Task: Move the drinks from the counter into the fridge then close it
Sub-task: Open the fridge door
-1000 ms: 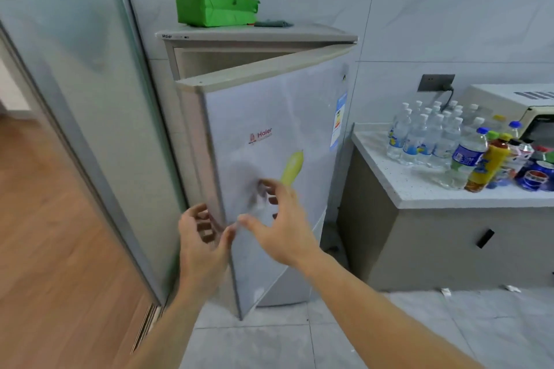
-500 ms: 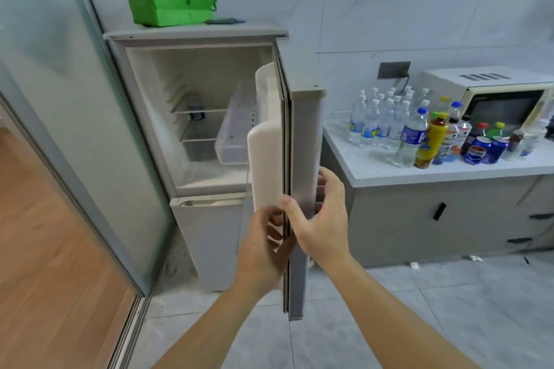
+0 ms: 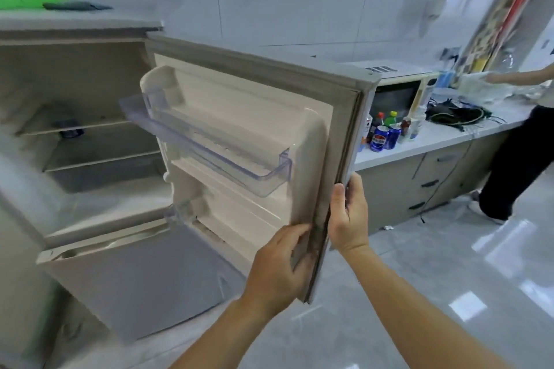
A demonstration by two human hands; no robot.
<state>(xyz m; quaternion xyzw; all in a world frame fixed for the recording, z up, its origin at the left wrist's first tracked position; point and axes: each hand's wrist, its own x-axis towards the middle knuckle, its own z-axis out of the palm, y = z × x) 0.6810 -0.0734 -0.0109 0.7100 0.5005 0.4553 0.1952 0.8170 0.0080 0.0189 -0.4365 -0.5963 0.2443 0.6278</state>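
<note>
One fridge (image 3: pixel 90 105) stands open, its upper door (image 3: pixel 248 117) swung wide toward the counter (image 3: pixel 443 135), its lower door (image 3: pixel 135 272) ajar. Two hands work the upper door's free edge: the left hand (image 3: pixel 278 266) has its grip clamped on the inner face near the bottom corner, fingers curled over the liner, and the right hand (image 3: pixel 349 216) is wrapped round the outer edge just above it, thumb lying along the gasket. The door carries one clear bin (image 3: pixel 209 144), with nothing in it. Inside, two shelves (image 3: pixel 75 126) show, blurred. The drinks (image 3: pixel 386 129) sit on the counter beyond the door: two blue cans and a few bottles are countable, the rest hidden behind the door. A microwave (image 3: pixel 398 90) stands behind them. A second person (image 3: pixel 515 153) stands at the counter's far end.
</note>
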